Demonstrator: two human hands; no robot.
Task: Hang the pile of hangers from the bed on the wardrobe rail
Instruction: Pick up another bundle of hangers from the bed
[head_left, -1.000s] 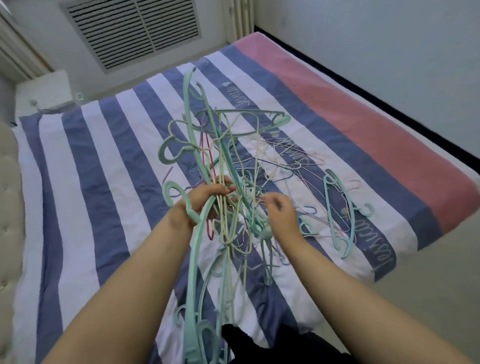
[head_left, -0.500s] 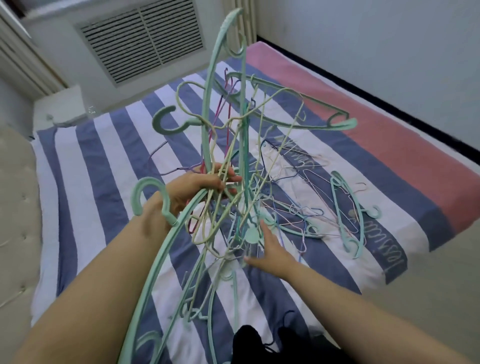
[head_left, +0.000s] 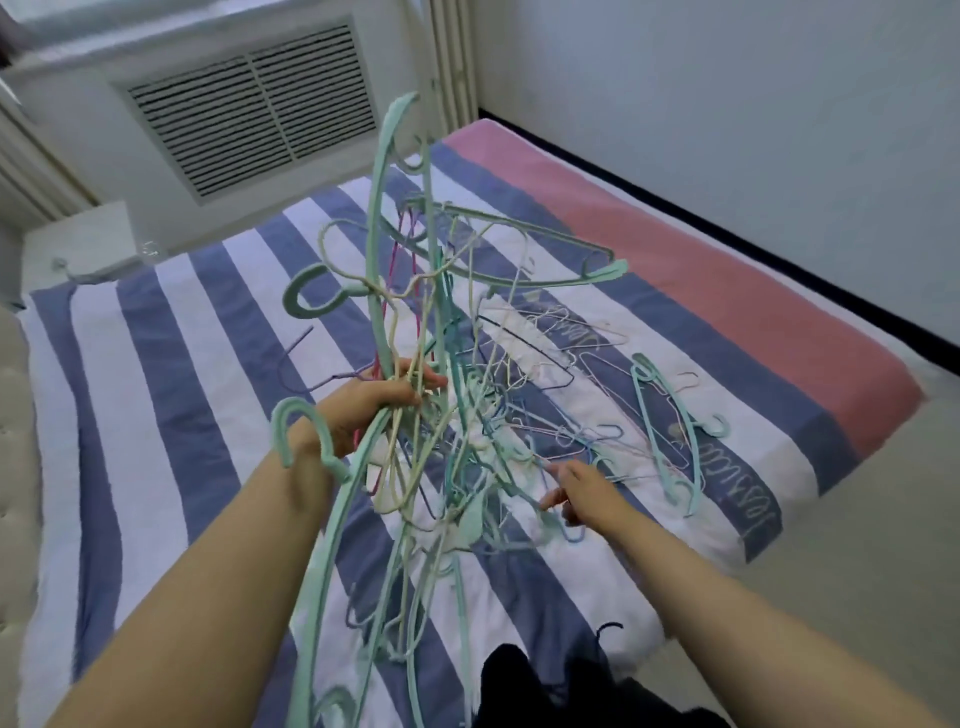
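Gathering stage: left hand (head_left: 382, 402) grips tangled hangers (head_left: 441, 395) above the bed (head_left: 156, 364); right hand (head_left: 582, 493), fingers loose, reaches for strays.

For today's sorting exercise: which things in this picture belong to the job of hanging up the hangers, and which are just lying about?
Belong to the job:
bundle of hangers, gripped by the left hand
loose hangers on the bed
right hand, reaching for them

Just lying about:
wall vent
white side table
dark clothing
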